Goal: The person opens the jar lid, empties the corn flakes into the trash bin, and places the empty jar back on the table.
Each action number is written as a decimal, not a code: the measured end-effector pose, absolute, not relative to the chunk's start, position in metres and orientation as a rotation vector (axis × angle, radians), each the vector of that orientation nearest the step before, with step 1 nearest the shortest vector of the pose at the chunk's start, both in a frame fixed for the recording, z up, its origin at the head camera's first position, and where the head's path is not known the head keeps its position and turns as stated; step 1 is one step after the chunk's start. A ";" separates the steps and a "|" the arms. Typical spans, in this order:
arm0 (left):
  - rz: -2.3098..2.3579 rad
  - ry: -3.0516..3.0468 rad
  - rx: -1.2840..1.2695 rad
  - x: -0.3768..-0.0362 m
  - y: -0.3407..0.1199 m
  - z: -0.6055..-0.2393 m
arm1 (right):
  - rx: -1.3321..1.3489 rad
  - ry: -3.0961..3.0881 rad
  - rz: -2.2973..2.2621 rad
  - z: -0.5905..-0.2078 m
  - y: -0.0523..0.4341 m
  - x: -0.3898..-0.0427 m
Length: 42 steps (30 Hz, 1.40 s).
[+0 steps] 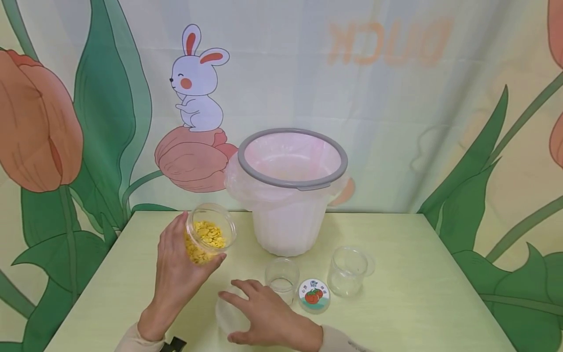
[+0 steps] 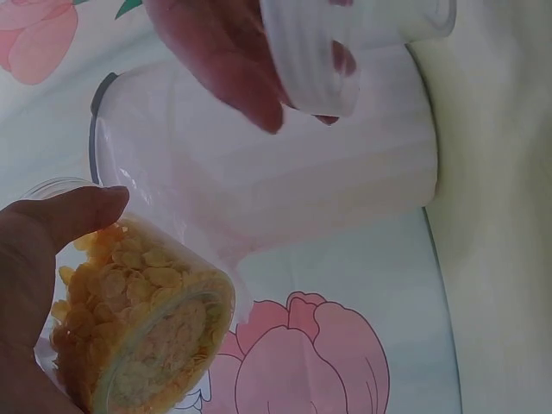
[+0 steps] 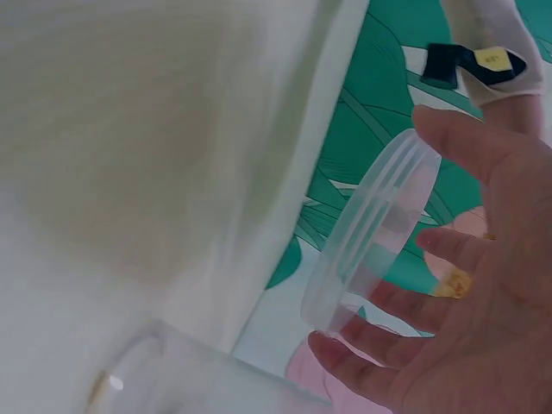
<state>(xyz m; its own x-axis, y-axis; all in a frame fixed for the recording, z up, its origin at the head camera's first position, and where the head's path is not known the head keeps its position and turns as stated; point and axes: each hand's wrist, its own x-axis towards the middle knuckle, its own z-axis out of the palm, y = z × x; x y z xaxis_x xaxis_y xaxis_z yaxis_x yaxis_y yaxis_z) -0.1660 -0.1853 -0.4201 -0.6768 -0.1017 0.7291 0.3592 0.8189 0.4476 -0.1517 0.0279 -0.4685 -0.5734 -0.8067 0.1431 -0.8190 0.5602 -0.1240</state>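
My left hand (image 1: 173, 269) grips a clear plastic jar (image 1: 211, 211) of yellow flakes (image 1: 209, 233), held tilted with its mouth open. In the left wrist view, the thumb lies over the jar's side and flakes show through the wall and base. Low over the table's near side, my right hand (image 1: 272, 315) holds a round translucent lid (image 1: 229, 313) by its edge. The right wrist view shows the thumb at one side of the lid's rim and fingertips at the opposite side. Beyond the right hand stands a clear jar (image 1: 282, 268), partly hidden by it.
A pale bin (image 1: 286, 225) with a grey rim and a bag lining stands at the table's back edge. To the right are a lid with a tomato picture (image 1: 314, 296) and another clear container (image 1: 346, 281). A printed curtain (image 1: 281, 63) hangs behind the table (image 1: 404, 303).
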 end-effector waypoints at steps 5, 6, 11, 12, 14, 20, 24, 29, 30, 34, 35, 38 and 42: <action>-0.740 -2.217 -0.176 -0.166 -0.185 -0.420 | 1.451 -2.722 0.237 -0.482 0.025 -0.152; -0.740 -2.218 -0.175 -0.166 -0.185 -0.420 | 1.455 -2.727 0.234 -0.484 0.024 -0.152; -0.743 -2.213 -0.178 -0.165 -0.184 -0.421 | 1.466 -2.796 0.227 -0.496 0.023 -0.155; -0.744 -2.210 -0.180 -0.165 -0.184 -0.421 | 1.464 -2.814 0.223 -0.498 0.023 -0.155; -0.745 -2.205 -0.185 -0.165 -0.184 -0.422 | 1.460 -2.843 0.215 -0.501 0.023 -0.156; -0.755 -2.228 -0.168 -0.165 -0.184 -0.423 | 1.420 -2.861 0.169 -0.510 0.023 -0.161; -0.759 -2.243 -0.159 -0.165 -0.184 -0.423 | 1.388 -2.859 0.133 -0.518 0.023 -0.164; -0.762 -2.261 -0.150 -0.165 -0.183 -0.423 | 1.335 -2.920 0.131 -0.520 0.023 -0.166; -0.763 -2.266 -0.147 -0.164 -0.183 -0.423 | 1.326 -2.934 0.131 -0.520 0.023 -0.167; -0.768 -2.276 -0.137 -0.164 -0.182 -0.423 | 1.309 -2.967 0.127 -0.519 0.024 -0.168; -0.768 -2.276 -0.136 -0.164 -0.182 -0.423 | 1.306 -2.974 0.132 -0.519 0.024 -0.169; -0.766 -2.270 -0.141 -0.164 -0.182 -0.424 | 1.308 -2.977 0.137 -0.520 0.024 -0.170; -0.762 -2.269 -0.149 -0.164 -0.181 -0.424 | 1.339 -2.930 0.146 -0.521 0.024 -0.171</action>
<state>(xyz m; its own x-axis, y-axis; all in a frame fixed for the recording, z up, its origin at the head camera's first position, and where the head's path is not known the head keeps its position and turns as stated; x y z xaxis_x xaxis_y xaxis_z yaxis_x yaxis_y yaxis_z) -0.1640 -0.1814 -0.4237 -0.7292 -0.1128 0.6749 0.3174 0.8180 0.4796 -0.1706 0.0241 -0.5205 -0.6522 -0.7571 -0.0381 -0.7496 0.6516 -0.1165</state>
